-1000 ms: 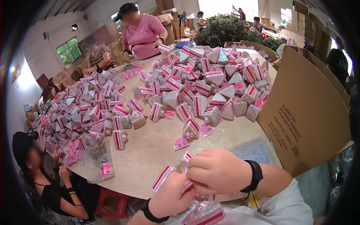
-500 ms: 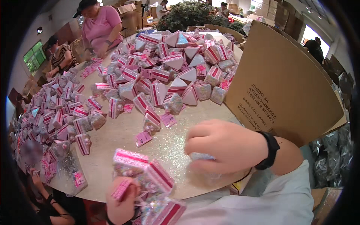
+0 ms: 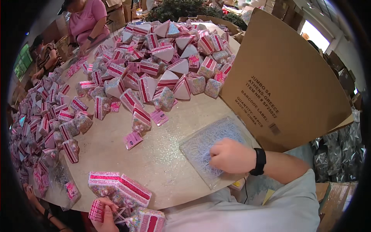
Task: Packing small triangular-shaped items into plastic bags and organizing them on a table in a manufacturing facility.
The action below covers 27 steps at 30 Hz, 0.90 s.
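Note:
My left hand [image 3: 107, 222] is closed near the table's front edge, gripping several glittery cake-slice ornaments [image 3: 135, 190] by their white loops and pink tags [image 3: 96, 210]. They are pink and white with a red stripe and speckled, beaded-looking backs. My right hand [image 3: 234, 156], with a black band at the wrist, rests over a flat clear plastic tray or bag [image 3: 193, 154]. Inside it lies a tangle of thin pale strings [image 3: 222, 135]. The fingers of this hand are curled together at the strings; whether a string is between them cannot be made out.
A big heap of similar cake-slice ornaments [image 3: 162, 54] covers the table's far side, with more [image 3: 50, 116] along the left. An open cardboard carton [image 3: 293, 85] stands at the right. Two people [image 3: 87, 19] are at the far left; another person's arm [image 3: 38, 199] shows lower left.
My right hand has moved right and lower, uncovering the tray of strings. My left hand has shifted left and down with the ornaments. The whole view has turned slightly.

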{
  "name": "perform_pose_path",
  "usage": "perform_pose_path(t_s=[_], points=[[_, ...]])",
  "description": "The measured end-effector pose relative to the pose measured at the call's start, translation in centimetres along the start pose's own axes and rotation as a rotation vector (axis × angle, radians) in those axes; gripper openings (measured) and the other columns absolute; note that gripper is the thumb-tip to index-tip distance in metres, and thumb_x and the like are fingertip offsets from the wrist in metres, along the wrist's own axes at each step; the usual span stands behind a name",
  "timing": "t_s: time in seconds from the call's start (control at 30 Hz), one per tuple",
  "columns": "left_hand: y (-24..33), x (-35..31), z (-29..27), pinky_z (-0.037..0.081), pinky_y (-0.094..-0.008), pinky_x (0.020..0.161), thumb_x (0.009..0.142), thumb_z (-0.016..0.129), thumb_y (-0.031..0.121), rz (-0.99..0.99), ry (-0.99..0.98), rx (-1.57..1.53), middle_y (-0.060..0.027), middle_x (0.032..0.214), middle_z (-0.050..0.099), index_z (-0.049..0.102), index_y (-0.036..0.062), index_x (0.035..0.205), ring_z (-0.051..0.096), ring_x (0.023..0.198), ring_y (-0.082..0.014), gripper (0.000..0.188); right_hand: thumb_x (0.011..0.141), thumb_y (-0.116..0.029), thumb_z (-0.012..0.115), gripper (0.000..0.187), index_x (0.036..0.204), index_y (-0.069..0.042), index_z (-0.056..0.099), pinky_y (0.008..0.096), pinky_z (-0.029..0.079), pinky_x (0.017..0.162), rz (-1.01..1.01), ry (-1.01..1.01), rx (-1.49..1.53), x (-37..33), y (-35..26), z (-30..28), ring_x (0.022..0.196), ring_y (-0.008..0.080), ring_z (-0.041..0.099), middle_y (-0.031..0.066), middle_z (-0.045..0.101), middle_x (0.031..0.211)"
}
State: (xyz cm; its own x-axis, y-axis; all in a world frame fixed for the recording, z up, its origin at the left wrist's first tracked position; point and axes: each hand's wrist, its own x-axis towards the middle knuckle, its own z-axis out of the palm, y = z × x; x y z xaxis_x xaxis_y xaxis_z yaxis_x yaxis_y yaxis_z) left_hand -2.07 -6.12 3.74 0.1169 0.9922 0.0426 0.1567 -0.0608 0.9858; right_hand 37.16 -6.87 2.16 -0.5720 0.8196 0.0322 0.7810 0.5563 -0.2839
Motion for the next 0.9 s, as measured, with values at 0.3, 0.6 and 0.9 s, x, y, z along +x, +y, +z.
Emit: perform_pose_path(t_s=[0.3,0.6,0.9], points=[[0.6,-0.4,0.5,0.046,-0.0237,0.071,0.093,0.048,0.002,-0.037,-0.034,-0.088,-0.0066,0.087,0.058,0.057,-0.0027,0.102,0.054,0.077,-0.0127,0.013,0.079,-0.011,0.063,0.019,0.096,-0.003,0.066,0.0381,0.048,0.071,0.111,-0.038,0.250,2.5,1.2,-3.8,0.082,0.0297,0.059,0.0113,0.062,0.089],[-1.7,-0.7,-0.7,0.051,-0.0299,0.073,0.093,0.047,0.002,-0.046,-0.036,-0.080,-0.0102,0.092,0.059,0.056,-0.0034,0.103,0.058,0.081,-0.0176,0.015,0.079,-0.015,0.060,0.009,0.081,-0.007,0.063,0.0408,0.048,0.067,0.386,0.031,-0.022,-3.6,-0.4,-5.7,0.078,0.0317,0.059,0.0113,0.057,0.077],[-1.9,0.1,-0.1,0.047,-0.0270,0.071,0.094,0.048,0.004,-0.058,-0.099,-0.094,-0.0081,0.090,0.057,0.055,-0.0011,0.103,0.055,0.079,-0.0154,0.013,0.075,-0.015,0.065,0.009,0.080,-0.007,0.063,0.0392,0.045,0.070,0.655,0.309,0.212,-10.8,-4.0,2.8,0.079,0.0273,0.057,0.0063,0.058,0.079]])
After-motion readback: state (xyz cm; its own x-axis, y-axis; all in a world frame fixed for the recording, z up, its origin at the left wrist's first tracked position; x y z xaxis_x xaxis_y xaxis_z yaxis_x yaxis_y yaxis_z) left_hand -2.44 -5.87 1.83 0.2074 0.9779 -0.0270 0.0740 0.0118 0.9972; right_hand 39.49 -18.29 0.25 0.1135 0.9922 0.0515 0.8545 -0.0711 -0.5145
